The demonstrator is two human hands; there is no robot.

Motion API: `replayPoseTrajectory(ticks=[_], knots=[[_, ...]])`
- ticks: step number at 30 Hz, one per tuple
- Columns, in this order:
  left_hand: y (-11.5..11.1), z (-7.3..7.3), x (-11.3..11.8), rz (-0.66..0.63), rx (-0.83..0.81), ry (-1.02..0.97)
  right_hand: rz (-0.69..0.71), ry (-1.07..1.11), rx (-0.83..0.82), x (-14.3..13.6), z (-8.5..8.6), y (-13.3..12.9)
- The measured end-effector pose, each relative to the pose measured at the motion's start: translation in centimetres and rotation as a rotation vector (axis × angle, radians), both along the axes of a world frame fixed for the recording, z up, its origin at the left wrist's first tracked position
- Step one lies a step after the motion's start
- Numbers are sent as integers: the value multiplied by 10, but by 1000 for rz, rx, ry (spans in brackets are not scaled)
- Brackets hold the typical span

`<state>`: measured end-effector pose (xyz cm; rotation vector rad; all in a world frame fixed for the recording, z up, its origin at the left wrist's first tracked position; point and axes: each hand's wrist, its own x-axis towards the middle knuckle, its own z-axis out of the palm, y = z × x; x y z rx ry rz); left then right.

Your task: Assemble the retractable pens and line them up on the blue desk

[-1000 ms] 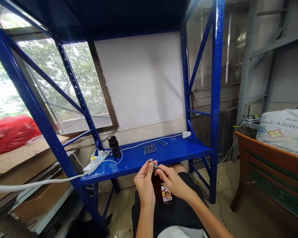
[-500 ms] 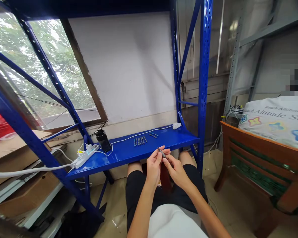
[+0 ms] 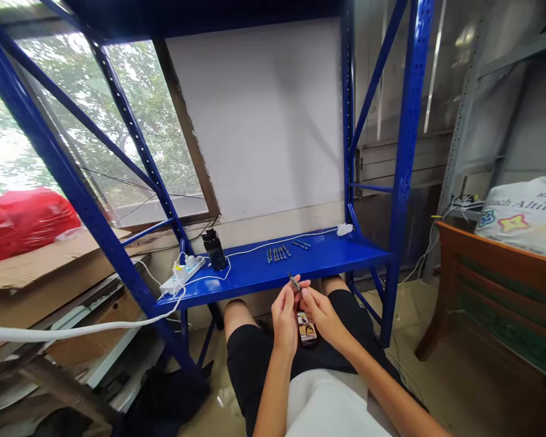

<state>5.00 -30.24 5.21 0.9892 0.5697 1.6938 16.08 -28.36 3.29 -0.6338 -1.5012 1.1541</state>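
Just in front of the blue shelf's near edge, my left hand (image 3: 285, 315) and my right hand (image 3: 319, 309) meet over my lap. Both are closed at the fingertips around a short, slim, dark grey pen-like stick (image 3: 293, 281); its upper end pokes out beyond the fingers. The exact kind of stick is too small to make out. On the blue shelf (image 3: 255, 279) lie several similar dark sticks (image 3: 278, 254) side by side in a row, with a few more (image 3: 301, 244) to their right. Below my hands, a phone (image 3: 307, 331) with a lit screen rests between my thighs.
A black bottle (image 3: 214, 250) stands on the shelf's left part, beside a white power strip (image 3: 179, 280) with cables. A white cord (image 3: 264, 245) runs along the back to a white plug (image 3: 344, 229). Blue uprights (image 3: 407, 152) frame the shelf. A wooden chair (image 3: 495, 273) stands at right.
The view has turned left, so the shelf appears further right. Both hands stay together on the stick, which shows more of its upper end. More of the phone is now visible.
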Motion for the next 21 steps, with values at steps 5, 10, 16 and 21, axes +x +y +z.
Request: replayPoseTrajectory(ticks=[5,10,16,21], knots=[[1,-26,-3,120,-73,22,39,53,-55,-5,-18,-3],[2,-45,17,209,-144,-40,-42,-4,0,11,-35,-7],[2,-42,44,166,-179,-32,-296,-106,132,39,-40,-12],[6,-42,57,153,-170,15,-378,-110,178,52,-44,-12]])
